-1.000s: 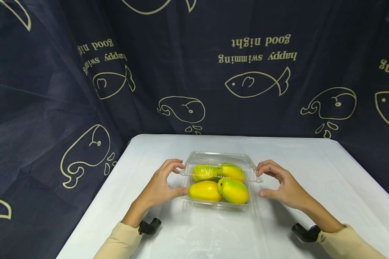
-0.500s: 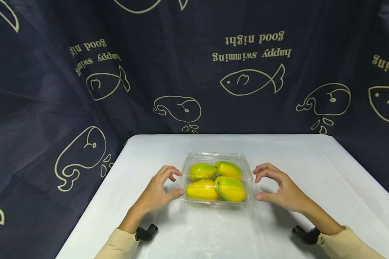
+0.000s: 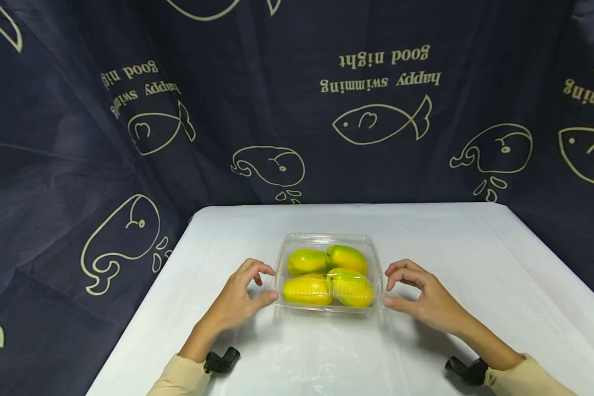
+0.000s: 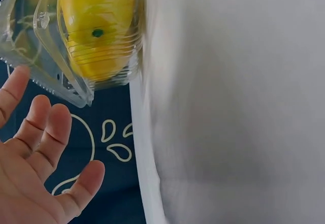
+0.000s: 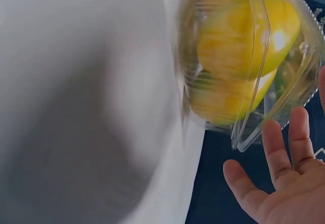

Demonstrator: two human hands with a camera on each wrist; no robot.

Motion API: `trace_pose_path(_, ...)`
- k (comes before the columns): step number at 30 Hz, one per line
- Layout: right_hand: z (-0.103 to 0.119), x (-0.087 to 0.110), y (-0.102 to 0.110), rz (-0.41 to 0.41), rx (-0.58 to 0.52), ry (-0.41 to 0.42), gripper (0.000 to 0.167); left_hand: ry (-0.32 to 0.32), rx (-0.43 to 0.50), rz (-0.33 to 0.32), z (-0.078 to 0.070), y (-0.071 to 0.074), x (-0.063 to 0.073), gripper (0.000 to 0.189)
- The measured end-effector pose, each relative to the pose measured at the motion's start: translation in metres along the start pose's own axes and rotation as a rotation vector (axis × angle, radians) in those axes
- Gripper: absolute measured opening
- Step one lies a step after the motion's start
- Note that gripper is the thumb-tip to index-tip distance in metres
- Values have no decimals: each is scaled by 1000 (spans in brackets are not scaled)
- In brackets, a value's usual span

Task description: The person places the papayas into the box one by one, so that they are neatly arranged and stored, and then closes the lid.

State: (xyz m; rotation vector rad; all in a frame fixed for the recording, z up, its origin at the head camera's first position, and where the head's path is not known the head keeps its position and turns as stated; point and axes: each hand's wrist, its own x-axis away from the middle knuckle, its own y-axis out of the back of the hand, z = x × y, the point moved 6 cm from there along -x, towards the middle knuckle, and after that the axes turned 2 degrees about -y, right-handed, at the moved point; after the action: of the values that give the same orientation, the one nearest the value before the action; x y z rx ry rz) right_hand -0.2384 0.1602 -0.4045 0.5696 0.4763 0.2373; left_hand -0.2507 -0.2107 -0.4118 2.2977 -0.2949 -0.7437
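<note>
A clear plastic clamshell box (image 3: 322, 309) sits mid-table in the head view, with several yellow-green mangoes (image 3: 307, 290) inside. Its hinged lid (image 3: 297, 238) lies over the fruit; both wrist views show it tilted, with a wedge-shaped gap between lid and base. My left hand (image 3: 235, 300) is at the box's left side, fingers loosely bent, the tips close to the lid edge. On the opposite side my right hand (image 3: 428, 300) mirrors it, thumb low and fingers higher. In the right wrist view its fingers (image 5: 274, 137) look spread beside the lid corner. Whether any fingertip touches cannot be told.
A white cloth covers the table (image 3: 322, 357). Behind and to the left hangs a dark blue curtain (image 3: 257, 82) with fish and whale drawings. Black wrist cameras (image 3: 221, 361) are strapped below both hands.
The lid has swung down toward the front, from standing raised over the rear mangoes to covering all of them. Both hands have come slightly lower and nearer with it.
</note>
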Motion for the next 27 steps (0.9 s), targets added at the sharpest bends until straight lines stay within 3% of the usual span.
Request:
trace_pose_path(6,6,3,-7,15,9,-1,22,5,13,11,2,-2,2,30)
trace_pose_path(11,5,7,-13,-5,41,-70,18,21,16,22,2,-2,3,29)
trace_pose_path(16,6,8,-15,-44,10,-137,10,15,21,21,3,-2,3,25)
trace_pose_path(27,7,11,-14,-127,-82,-179,10,37,24,11,9,-4,1,22)
